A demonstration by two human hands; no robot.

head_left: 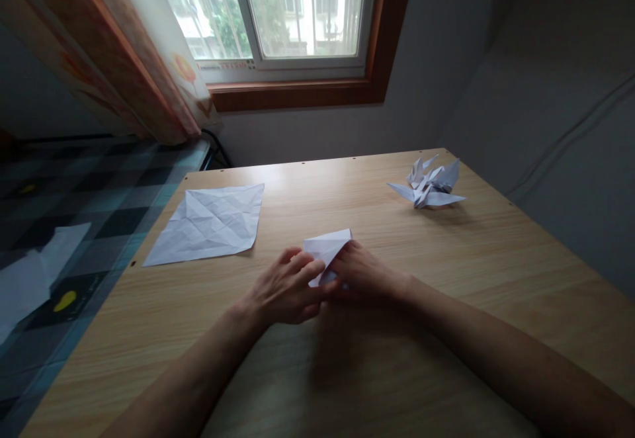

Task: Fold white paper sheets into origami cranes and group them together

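Observation:
Between my two hands, just above the middle of the table, is a folded white sheet of paper (327, 246). My left hand (292, 286) grips its left side, with the fingers curled over the near face. From the right, my right hand (360, 269) closes on the paper's right edge; its fingertips are partly hidden behind a slanting flap. The lower part of the sheet is covered by the fingers.
A creased, unfolded white sheet (213, 219) lies at the table's left. Several folded paper cranes (431, 186) sit together at the back right of the wooden table (317, 193). Left of it, more white paper (30, 279) rests on a checked bed cover (99, 226).

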